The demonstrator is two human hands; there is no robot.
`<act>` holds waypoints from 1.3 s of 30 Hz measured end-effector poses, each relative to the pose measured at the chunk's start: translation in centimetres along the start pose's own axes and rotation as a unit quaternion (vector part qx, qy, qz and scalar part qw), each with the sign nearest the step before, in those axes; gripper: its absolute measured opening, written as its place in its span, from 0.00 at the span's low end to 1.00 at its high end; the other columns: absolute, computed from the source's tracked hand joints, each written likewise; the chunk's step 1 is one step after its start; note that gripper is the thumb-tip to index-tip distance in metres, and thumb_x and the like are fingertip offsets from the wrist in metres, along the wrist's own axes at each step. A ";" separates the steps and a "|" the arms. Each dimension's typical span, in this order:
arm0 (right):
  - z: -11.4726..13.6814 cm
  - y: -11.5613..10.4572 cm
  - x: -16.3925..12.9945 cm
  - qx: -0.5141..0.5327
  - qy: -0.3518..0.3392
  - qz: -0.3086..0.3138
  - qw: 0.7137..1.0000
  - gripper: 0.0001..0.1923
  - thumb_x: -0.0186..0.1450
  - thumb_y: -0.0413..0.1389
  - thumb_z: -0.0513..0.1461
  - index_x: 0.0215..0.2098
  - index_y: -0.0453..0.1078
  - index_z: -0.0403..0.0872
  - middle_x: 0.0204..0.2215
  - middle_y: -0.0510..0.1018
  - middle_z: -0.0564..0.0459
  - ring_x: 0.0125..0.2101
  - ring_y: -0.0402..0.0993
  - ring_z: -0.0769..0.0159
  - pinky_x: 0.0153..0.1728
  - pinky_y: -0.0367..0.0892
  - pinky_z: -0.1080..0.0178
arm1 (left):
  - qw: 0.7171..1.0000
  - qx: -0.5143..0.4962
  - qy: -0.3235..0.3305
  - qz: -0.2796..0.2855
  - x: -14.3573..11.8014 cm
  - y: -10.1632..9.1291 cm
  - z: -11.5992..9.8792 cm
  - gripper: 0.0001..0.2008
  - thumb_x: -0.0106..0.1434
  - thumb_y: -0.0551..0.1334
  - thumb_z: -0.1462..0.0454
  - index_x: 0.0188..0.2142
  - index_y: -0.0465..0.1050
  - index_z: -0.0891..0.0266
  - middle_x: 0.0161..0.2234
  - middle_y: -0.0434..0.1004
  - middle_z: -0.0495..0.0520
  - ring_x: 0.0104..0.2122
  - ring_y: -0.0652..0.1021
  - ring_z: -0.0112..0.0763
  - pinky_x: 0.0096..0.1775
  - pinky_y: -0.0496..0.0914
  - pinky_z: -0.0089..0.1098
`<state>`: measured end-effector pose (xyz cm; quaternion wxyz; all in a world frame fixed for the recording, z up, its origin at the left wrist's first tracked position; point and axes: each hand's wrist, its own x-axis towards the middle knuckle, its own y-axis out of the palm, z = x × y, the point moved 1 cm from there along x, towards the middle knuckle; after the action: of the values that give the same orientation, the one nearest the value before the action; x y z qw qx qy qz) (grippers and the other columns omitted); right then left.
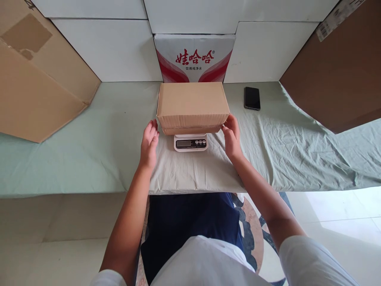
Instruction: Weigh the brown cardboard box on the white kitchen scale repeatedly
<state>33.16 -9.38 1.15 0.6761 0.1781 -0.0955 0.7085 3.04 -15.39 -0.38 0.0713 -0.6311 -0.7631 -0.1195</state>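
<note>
A closed brown cardboard box (193, 104) rests on a small white digital scale (190, 143), which stands on the green cloth-covered table (89, 151). My left hand (149, 143) hovers open just left of the box's near corner, fingers apart and not touching it. Fingertips of my right hand (231, 136) are at the box's near right corner, either touching it or very close. Neither hand grips anything. The box hides most of the scale; only its front display and buttons show.
A black phone (252, 97) lies on the cloth at the back right. A red-and-white printed carton (194, 57) stands behind the box against white blocks. Large cardboard sheets lean at the far left (38, 75) and far right (339, 71).
</note>
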 end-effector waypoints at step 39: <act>1.8 1.3 0.1 -0.037 -0.009 0.084 0.996 0.37 0.63 0.60 0.59 0.66 0.60 0.63 0.68 0.67 0.53 0.67 0.64 0.50 0.73 0.59 0.42 | 0.996 0.008 0.031 0.088 1.3 1.3 -1.9 0.36 0.65 0.62 0.41 0.67 0.68 0.54 0.69 0.70 0.61 0.73 0.63 0.54 0.73 0.56 0.51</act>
<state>32.08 -10.02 2.99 0.6196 0.1503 -0.1423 0.7571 4.01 -14.44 1.86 0.1102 -0.6911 -0.7032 -0.1257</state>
